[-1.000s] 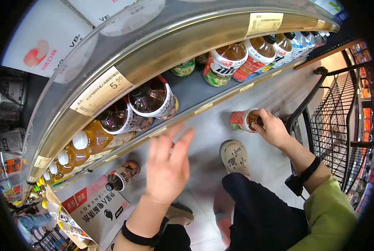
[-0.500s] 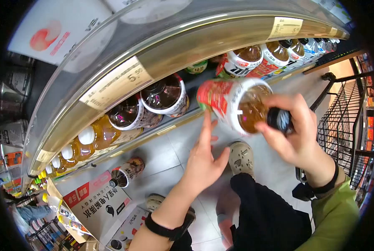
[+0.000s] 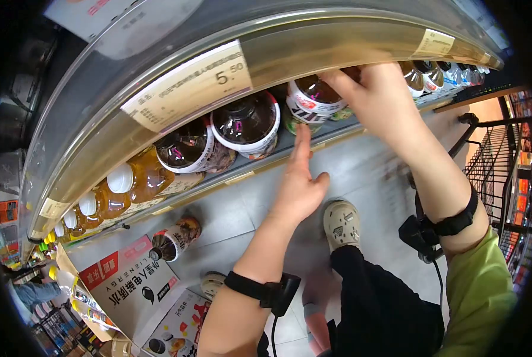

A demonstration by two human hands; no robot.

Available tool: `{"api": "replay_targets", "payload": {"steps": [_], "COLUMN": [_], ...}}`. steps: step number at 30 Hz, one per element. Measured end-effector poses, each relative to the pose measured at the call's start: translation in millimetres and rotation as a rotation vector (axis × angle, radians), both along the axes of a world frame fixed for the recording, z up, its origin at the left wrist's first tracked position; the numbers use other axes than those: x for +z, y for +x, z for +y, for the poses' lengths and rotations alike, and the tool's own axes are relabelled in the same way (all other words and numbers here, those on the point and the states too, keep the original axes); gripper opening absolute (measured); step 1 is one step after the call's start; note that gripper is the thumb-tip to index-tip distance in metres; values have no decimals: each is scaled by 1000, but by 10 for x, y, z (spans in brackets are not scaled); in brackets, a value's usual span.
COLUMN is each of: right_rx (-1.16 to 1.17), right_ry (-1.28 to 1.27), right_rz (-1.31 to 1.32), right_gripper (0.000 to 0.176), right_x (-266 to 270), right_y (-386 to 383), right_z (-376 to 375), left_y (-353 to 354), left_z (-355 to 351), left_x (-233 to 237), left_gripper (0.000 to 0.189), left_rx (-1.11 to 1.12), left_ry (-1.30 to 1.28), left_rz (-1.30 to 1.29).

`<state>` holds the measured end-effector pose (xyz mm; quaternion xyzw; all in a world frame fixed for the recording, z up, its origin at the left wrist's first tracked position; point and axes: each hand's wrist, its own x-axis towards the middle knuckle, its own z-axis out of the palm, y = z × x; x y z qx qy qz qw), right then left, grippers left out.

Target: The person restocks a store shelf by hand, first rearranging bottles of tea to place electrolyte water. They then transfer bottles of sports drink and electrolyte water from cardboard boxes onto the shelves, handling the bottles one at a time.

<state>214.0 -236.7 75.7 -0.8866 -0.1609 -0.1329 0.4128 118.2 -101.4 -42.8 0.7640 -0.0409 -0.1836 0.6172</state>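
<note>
Right grip [image 3: 388, 101] reaches under the shelf lip [image 3: 337, 47] to the top of a bottle [image 3: 313, 108], seemingly because the lip leaves little room above; whether it is closed on the bottle cannot be told (lip hides the fingertips). Left grip [image 3: 298, 187] is open, fingers extended to the bottle's lower front, probably to steady it. Bottle sits at the shelf front, right of two dark bottles [image 3: 245, 122], left of the right grip, just beyond the left fingertips.

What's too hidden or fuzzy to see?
Head view:
Right hand: grip, hidden by its own back.
White-labelled brown plastic bottle beside it: cap, behind hand or curved brown shelf strip.
Big white paper price tag: small print, too tiny.
White cardboard box picturing bottles: cut off at bottom edge.
</note>
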Motion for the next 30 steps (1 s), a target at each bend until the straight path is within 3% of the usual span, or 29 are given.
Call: {"api": "replay_targets", "payload": {"steps": [3,6,11,13,16,18,19,21,23,25,30], "right_rx": [17,16,66,7,-94,-152,-210,-250,-281,-361,-396], "right_ry": [16,-161,-197,-34,-17,-216,-279,-331,-376,-266,-292], "right_rz": [153,66,-6,227,77,205,307,245,186,315,323], "right_gripper": [25,26,26,23,21,20,29,36,43,55,54], "right_x": [2,32,5,174,173,5,-136,-545,-603,-517,-632], "right_y": [3,-3,-18,-232,-513,-605,-588,-513,-387,-266,-233], "right_z": [-20,-37,-104,-98,-302,-542,-605,-707,-704,-578,-647], "left_y": [-30,-52,-178,-238,-291,-268,-247,-191,-84,17,136], "left_z": [-21,17,173,252,311,283,247,142,29,-56,-227], "left_x": [-7,14,39,100,139,151,161,180,191,207,310], "left_gripper": [97,97,97,98,100,101,104,108,114,116,120], "left_rx": [-26,-12,-43,-22,-10,-23,0,10,110,112,147], "left_ry": [-39,-86,30,-2,-29,-17,-49,-78,-216,-255,-389], "left_rz": [7,17,6,66,145,167,187,204,239,245,262]}}
